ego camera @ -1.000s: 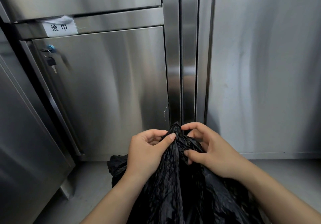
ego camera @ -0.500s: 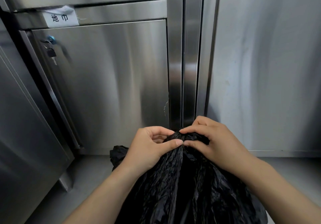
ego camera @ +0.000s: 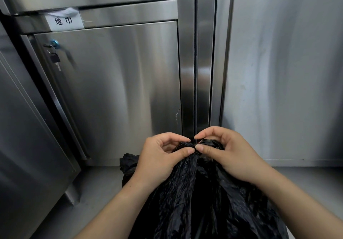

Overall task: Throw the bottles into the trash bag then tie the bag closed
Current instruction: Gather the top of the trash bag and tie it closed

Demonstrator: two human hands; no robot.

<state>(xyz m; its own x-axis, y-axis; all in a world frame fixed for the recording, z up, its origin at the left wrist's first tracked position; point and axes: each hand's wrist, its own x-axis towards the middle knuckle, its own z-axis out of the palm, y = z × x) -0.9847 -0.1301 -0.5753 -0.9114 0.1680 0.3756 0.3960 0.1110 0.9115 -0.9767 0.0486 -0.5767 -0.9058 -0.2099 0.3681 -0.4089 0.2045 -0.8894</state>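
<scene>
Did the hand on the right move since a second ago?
Yes. The right hand closed in leftward toward the left hand, pinching the trash bag top in front of the cabinet's vertical seam.

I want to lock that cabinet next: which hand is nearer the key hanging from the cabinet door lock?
Left. The left hand pinches the trash bag neck, below and right of the key. The right hand grips the same neck, farther right.
</scene>
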